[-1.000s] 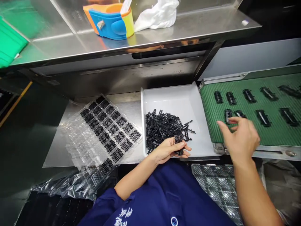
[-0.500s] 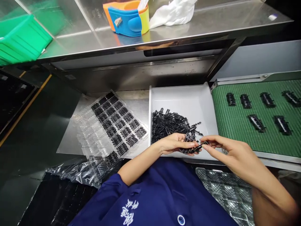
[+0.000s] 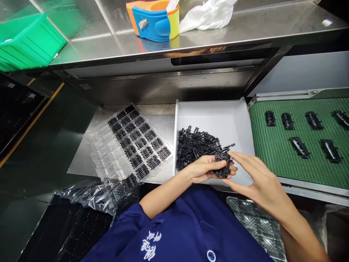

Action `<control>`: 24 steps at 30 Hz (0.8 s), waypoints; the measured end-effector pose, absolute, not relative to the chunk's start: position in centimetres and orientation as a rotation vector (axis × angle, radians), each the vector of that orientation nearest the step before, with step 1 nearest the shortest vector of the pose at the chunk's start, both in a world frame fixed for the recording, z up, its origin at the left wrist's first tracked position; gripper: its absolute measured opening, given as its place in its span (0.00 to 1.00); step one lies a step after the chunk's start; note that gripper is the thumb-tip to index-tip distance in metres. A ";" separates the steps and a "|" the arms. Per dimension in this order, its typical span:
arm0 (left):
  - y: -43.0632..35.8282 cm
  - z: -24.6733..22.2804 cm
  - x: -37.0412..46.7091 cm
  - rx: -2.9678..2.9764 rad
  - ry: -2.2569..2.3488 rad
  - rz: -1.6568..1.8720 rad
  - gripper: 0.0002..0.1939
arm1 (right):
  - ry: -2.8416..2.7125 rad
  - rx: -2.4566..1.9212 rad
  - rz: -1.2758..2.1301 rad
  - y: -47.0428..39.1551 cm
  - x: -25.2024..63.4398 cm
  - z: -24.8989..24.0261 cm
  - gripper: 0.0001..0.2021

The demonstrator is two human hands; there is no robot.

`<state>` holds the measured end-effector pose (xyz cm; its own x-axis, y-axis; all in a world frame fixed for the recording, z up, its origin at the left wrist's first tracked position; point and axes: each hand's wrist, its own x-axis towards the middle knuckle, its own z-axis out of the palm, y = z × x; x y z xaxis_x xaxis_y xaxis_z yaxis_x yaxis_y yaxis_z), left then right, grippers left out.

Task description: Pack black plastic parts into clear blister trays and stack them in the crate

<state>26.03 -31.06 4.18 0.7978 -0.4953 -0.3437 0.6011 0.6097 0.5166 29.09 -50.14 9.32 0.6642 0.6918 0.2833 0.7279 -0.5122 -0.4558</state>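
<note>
The left hand (image 3: 203, 169) held a small bunch of black parts (image 3: 221, 165), thumb on top and fingers under. The right hand (image 3: 257, 178) was open wide, its thumb and fingers reaching around the bunch to its far and near edges. I could not tell if those tips pressed on it. I thought this step went best with a firm but soft left hold, since thin parts might bend or catch, while the right tips gently nudged the edges in line.

Both hands were over the near edge of a white tray (image 3: 209, 116). A messy heap (image 3: 195, 143) of black parts lay in its left side. To the right, black parts lay in two rows on a green belt (image 3: 275, 156). To the left, clear trays (image 3: 107, 156) lay slanted on the metal tabletop (image 3: 160, 120), with black parts in many pockets.
</note>
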 end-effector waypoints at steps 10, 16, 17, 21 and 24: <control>-30.7 3.8 26.6 0.693 0.220 -0.619 0.33 | -1.242 -2.335 0.038 -49.8 30.9 7.7 0.34; -30.8 4.6 27.2 0.638 0.292 -0.510 0.27 | -0.516 -2.516 -0.020 -50.9 39.2 7.2 0.22; -30.9 4.7 27.3 0.636 0.294 -0.494 0.27 | -0.354 -2.554 -0.138 -51.2 41.1 7.1 0.20; -31.0 5.1 27.9 0.620 0.311 -0.412 0.27 | -0.099 -2.538 -0.290 -51.9 45.4 7.5 0.10; -30.8 5.2 28.1 0.598 0.323 -0.318 0.27 | -0.088 -2.397 -0.250 -50.7 42.5 8.3 0.10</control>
